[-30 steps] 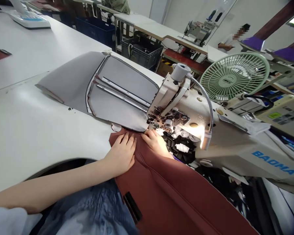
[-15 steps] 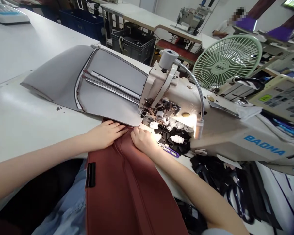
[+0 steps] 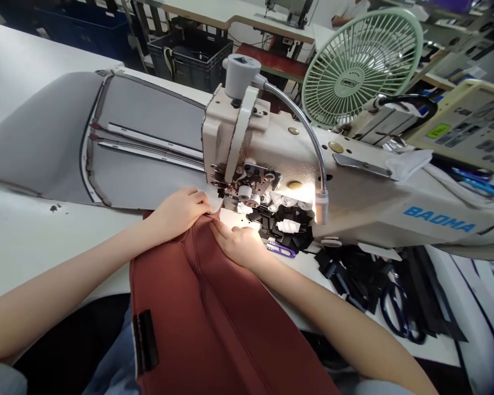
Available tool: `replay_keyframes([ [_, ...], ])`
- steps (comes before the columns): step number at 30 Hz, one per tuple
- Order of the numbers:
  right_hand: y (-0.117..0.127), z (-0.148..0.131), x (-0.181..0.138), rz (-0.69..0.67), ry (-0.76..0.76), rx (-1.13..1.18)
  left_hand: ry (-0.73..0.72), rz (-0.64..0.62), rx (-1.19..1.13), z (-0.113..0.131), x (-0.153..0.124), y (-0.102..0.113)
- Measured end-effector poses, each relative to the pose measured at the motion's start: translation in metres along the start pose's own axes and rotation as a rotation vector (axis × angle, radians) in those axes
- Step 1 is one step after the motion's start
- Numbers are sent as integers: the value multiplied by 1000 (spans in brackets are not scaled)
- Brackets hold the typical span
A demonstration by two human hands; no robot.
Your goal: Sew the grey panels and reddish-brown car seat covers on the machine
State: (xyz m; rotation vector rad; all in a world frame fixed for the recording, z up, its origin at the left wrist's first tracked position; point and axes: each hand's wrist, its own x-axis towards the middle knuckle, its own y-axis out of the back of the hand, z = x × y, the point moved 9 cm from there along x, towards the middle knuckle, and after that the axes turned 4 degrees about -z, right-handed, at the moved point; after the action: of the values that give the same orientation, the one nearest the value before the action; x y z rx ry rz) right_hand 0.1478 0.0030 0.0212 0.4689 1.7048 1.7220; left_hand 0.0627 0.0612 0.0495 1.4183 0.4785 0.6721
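Note:
A long cover piece, its leather-like red panel (image 3: 234, 307) hanging toward my lap, meets a grey-backed panel (image 3: 144, 181) lying on the table left of the sewing machine head. Where the two meet, just in front of the needle area, my left hand (image 3: 183, 211) pinches the edge between thumb and fingers. My right hand (image 3: 242, 241) grips the top of the red panel close by, its forefinger pointing along the seam; the thumb is hidden. The sewing machine (image 3: 247, 142) has its lamp lit, and its needle tip cannot be made out.
Purple thread snips (image 3: 282, 250) and black and white scraps (image 3: 288, 225) lie right of my right hand. Dark-handled scissors (image 3: 395, 312) rest among black strips. Behind stand a green fan (image 3: 362, 71), a control panel (image 3: 465, 126) and a grey crate (image 3: 193, 60).
My left hand has gone from lying flat to pinching the edge. My right fingers have straightened somewhat. The view has shifted, so the machine sits further left and higher.

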Motion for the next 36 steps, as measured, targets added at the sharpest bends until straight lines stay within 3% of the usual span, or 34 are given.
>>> replay_keyframes([
  [17,-3,25,25,13,-75,-7,-106,26,247,7,32,-8],
  [21,-5,31,26,7,-119,32,-90,33,204,2,29,-8],
  [24,-8,32,22,-23,-109,32,-9,77,255,-6,17,4],
  [26,-8,29,20,-45,-81,30,25,43,330,-9,11,12],
  [31,-3,22,24,-47,-80,39,-60,-167,369,4,14,14],
  [36,2,17,33,-17,-93,50,-50,-172,383,20,28,10],
])
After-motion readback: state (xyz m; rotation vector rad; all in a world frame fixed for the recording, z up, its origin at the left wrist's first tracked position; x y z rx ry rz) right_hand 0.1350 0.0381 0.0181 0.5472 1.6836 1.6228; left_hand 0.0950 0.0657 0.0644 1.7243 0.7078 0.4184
